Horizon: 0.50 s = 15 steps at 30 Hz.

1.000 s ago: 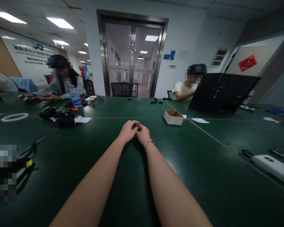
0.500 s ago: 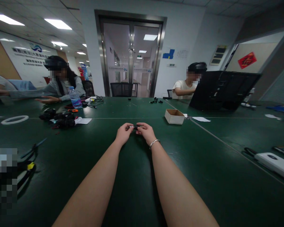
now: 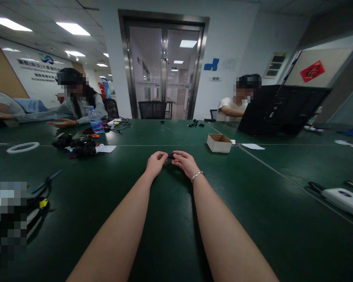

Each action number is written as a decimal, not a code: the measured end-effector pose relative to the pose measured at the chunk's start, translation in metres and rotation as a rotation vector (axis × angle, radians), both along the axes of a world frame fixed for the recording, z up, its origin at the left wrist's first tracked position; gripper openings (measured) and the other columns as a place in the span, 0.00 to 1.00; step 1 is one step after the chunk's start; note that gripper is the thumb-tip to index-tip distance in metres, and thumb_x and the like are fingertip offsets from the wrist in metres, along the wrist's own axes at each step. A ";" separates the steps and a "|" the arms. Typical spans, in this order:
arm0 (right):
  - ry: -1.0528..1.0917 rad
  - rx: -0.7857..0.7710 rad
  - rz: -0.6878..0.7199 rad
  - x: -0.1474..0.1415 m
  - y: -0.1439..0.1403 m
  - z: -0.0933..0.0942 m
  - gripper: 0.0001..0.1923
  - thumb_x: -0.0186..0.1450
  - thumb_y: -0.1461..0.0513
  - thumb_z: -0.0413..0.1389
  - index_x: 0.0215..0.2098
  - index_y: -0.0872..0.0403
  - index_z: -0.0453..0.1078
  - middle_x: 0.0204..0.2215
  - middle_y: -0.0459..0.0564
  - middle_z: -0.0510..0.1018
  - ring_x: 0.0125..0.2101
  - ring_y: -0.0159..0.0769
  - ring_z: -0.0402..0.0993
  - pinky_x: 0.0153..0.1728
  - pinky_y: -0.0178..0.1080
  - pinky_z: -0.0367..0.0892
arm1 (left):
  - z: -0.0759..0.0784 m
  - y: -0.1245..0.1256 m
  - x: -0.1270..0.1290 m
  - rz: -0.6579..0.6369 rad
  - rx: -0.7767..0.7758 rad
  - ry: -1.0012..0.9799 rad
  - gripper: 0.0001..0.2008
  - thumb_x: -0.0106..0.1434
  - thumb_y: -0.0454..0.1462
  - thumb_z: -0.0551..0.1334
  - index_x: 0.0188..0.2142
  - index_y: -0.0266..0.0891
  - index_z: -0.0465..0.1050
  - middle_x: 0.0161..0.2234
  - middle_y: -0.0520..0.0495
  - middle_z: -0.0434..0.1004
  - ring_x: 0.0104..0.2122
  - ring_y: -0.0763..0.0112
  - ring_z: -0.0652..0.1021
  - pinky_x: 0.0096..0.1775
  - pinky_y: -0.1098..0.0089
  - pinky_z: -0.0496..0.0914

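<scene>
No writing on it can be read — the small dark object (image 3: pixel 170 156) seems to lie with its long axis left to right, just above the dark green tabletop (image 3: pixel 164 219). The left hand (image 3: pixel 155 163) and right hand (image 3: pixel 186 162) pinch its two ends with curled fingers, near the open brown cardboard box (image 3: pixel 219 143).

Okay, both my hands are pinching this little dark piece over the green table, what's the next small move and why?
Probably lift it slightly toward you. The left hand and right hand meet on the small dark part, whose shape is too small to tell from here, and fingers cover most of it just above the green table.
</scene>
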State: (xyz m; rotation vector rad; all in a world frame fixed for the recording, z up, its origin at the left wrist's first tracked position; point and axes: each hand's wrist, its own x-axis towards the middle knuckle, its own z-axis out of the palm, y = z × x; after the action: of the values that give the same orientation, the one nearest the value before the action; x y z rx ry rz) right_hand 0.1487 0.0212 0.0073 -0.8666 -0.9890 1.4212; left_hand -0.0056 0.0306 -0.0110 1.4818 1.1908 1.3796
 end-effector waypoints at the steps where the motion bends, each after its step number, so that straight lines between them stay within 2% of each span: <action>1: -0.003 0.003 0.002 0.000 0.000 0.000 0.08 0.58 0.71 0.62 0.36 0.58 0.73 0.24 0.47 0.76 0.23 0.29 0.74 0.28 0.31 0.76 | 0.000 0.000 0.000 0.001 -0.009 -0.001 0.11 0.58 0.41 0.62 0.34 0.35 0.73 0.28 0.46 0.76 0.30 0.70 0.75 0.34 0.70 0.69; 7: 0.008 0.020 0.055 0.002 -0.003 0.002 0.09 0.57 0.71 0.63 0.36 0.57 0.73 0.25 0.47 0.76 0.24 0.30 0.75 0.31 0.33 0.76 | 0.005 -0.004 -0.002 0.039 -0.046 0.048 0.19 0.58 0.51 0.60 0.29 0.35 0.72 0.25 0.46 0.75 0.25 0.71 0.73 0.30 0.71 0.66; 15: 0.029 0.054 0.104 0.003 -0.005 0.004 0.11 0.56 0.70 0.63 0.37 0.55 0.74 0.29 0.47 0.78 0.28 0.30 0.76 0.33 0.32 0.75 | 0.013 -0.014 -0.001 0.141 -0.017 0.278 0.27 0.60 0.58 0.52 0.22 0.38 0.70 0.19 0.49 0.71 0.21 0.70 0.70 0.27 0.70 0.61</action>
State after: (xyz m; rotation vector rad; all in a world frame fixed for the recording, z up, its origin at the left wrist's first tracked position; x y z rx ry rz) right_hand 0.1519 0.0163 0.0114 -0.7620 -1.0591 1.4838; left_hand -0.0068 0.0164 0.0016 1.6433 1.5012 1.2784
